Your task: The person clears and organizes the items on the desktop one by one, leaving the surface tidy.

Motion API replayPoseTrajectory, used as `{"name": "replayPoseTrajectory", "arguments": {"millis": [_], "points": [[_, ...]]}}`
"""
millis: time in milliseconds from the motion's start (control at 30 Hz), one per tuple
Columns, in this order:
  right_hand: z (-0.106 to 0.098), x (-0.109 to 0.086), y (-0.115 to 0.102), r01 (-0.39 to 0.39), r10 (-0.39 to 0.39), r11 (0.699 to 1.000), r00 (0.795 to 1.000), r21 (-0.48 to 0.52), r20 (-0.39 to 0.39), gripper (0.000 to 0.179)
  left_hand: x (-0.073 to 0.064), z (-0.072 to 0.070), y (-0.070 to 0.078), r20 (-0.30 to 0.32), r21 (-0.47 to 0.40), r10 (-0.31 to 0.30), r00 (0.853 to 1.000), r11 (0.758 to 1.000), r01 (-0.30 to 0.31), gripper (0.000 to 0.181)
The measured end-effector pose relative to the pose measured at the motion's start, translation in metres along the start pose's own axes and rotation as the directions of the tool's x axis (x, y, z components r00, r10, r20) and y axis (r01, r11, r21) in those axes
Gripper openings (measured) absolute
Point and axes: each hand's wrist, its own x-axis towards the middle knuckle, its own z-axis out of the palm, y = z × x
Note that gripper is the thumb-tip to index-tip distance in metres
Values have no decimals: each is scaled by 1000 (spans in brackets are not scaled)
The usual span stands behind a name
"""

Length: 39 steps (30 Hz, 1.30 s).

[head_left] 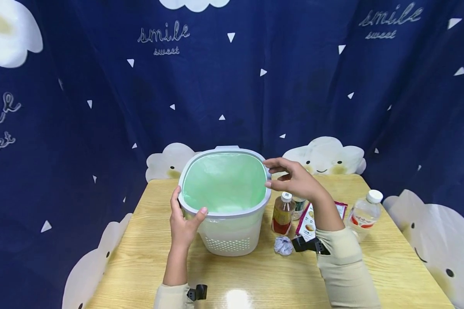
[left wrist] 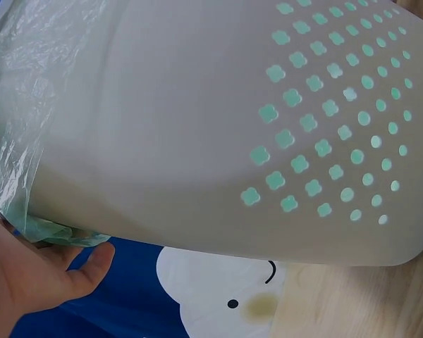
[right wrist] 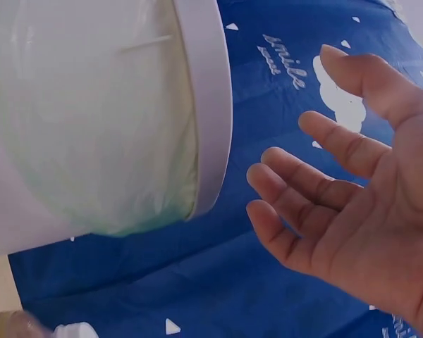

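A white waste basket (head_left: pixel 232 234) with a perforated lower wall stands on the table, lined with a thin green plastic bag (head_left: pixel 226 182). A pale ring (head_left: pixel 226 213) runs round its top, and the bag's edge hangs outside below it. My left hand (head_left: pixel 183 225) grips the basket at its front left corner, thumb along the front rim and fingers round the left side. The left wrist view shows those fingers by the bag's overhanging edge (left wrist: pixel 28 141). My right hand (right wrist: pixel 359 190) is apart from the rim on the right side, fingers loosely bent with nothing in them.
Right of the basket stand a bottle with amber and red contents (head_left: pixel 283 214) and a partly hidden jar (head_left: pixel 298 208). A red and white packet (head_left: pixel 307 223) lies under my right forearm. Nearby are a crumpled paper ball (head_left: pixel 283 245) and a clear white-capped bottle (head_left: pixel 365 214).
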Motion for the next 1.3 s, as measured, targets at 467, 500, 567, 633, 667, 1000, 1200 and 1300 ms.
{"name": "replayPoseTrajectory", "arguments": {"millis": [467, 500, 567, 633, 667, 1000, 1200, 1300], "points": [[1, -46, 25, -19, 23, 997, 997, 71, -69, 56, -2, 0, -1, 8, 4, 4, 1000, 1000, -4, 90], [1, -49, 27, -24, 30, 997, 997, 75, -76, 56, -2, 0, -1, 9, 1, 6, 1000, 1000, -6, 90], [2, -54, 31, -29, 37, 996, 995, 86, -89, 56, -2, 0, -1, 8, 2, 5, 1000, 1000, -5, 90], [4, -59, 35, -37, 47, 994, 994, 100, -99, 57, -3, 0, -1, 6, 4, 3, 1000, 1000, -3, 90], [5, -62, 37, -42, 53, 994, 993, 104, -105, 57, -3, 0, -1, 4, 4, 3, 1000, 1000, -3, 90], [11, -85, 57, -40, 67, 985, 985, 170, -156, 55, -3, -1, 0, 0, 1, 11, 1000, 1000, -11, 89], [15, -98, 72, -92, 132, 976, 972, 199, -196, 55, -4, -1, 9, 11, -1, 6, 1000, 1000, -6, 91], [17, -103, 78, -128, 169, 972, 964, 196, -206, 56, -7, -1, 28, 14, -4, -1, 1000, 1000, 1, 89]]}}
